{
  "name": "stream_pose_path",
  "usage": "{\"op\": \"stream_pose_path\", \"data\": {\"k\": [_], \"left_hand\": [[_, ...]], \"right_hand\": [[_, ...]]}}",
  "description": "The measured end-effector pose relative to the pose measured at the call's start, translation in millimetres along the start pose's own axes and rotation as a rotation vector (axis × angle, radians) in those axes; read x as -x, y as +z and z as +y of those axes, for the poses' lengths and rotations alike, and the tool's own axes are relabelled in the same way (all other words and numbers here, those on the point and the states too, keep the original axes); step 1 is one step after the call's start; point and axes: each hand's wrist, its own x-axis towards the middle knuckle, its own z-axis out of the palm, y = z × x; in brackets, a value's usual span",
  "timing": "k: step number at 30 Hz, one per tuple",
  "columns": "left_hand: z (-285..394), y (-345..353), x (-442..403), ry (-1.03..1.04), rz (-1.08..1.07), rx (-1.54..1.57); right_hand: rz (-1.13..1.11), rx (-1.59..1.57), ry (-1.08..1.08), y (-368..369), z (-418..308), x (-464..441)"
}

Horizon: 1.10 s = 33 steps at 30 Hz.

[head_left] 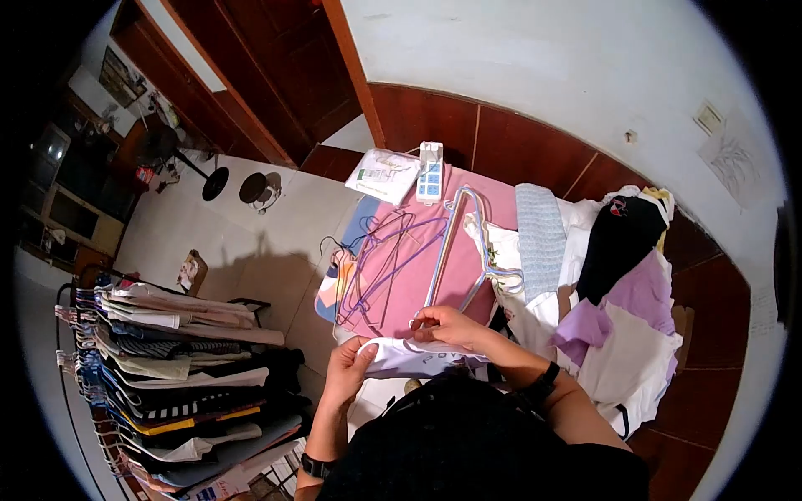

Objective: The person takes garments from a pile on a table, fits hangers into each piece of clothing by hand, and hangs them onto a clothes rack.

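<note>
A pale garment [409,359], white along its edge and lavender-grey with some lettering lower down, is stretched in front of my body. My left hand [347,365] is closed on its left side, with the thumb over the white edge. My right hand [449,326] has its fingers curled at the upper edge of the same garment, beside the lower end of some pale hangers [447,255]. Purple hangers [415,244] and dark ones lie tangled farther left on a pink cloth [422,280]. My head and dark top hide the garment's lower part.
Clothes are heaped at the right, among them a black garment [618,242] and a light blue knit [540,238]. A power strip [429,179] and a white package [384,175] sit at the table's far edge. A full clothes rack [192,367] stands left, near a stool [255,188].
</note>
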Motion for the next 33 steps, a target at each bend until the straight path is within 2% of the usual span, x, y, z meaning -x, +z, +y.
{"op": "stream_pose_path", "data": {"k": [4, 7, 10, 13, 16, 20, 24, 26, 30, 31, 33], "left_hand": [[0.1, 2.9, -2.6, -0.028, 0.002, -0.053], [-3.4, 5.0, -1.4, -0.091, -0.009, -0.026], [2.5, 15.3, -2.9, -0.007, 0.036, -0.003], [0.4, 16.8, -3.4, -0.039, 0.129, 0.035], [-3.2, 16.4, -2.1, -0.073, 0.224, 0.17], [-14.9, 6.0, -0.4, -0.027, 0.429, 0.313], [-23.2, -10.6, 1.8, -0.032, 0.622, 0.522], [-34.4, -22.0, 2.2, -0.01, 0.654, 0.528], [-46.7, -34.0, 0.7, 0.006, 0.701, 0.546], [-47.7, -33.8, -0.4, 0.003, 0.713, 0.562], [-47.7, -33.8, 0.4, -0.014, 0.725, 0.589]], "right_hand": [[-0.063, 0.052, 0.012, -15.7, 7.8, -20.4], [-0.085, 0.327, 0.027, -39.7, 4.8, -49.8], [0.079, 0.746, -0.023, -76.8, 7.7, -105.9], [0.337, 1.246, -0.093, -93.5, -8.5, -149.0], [0.269, 1.33, -0.029, -95.3, -18.1, -185.3], [0.281, 1.317, -0.153, -80.2, 5.7, -231.4], [0.316, 1.383, -0.18, -61.7, 23.3, -259.8], [0.291, 1.394, -0.026, -58.7, 28.1, -266.8], [0.273, 1.35, -0.168, -59.7, 32.4, -266.4], [0.242, 1.335, -0.288, -59.2, 31.2, -262.4], [0.195, 1.262, -0.277, -54.4, 28.1, -255.7]]}}
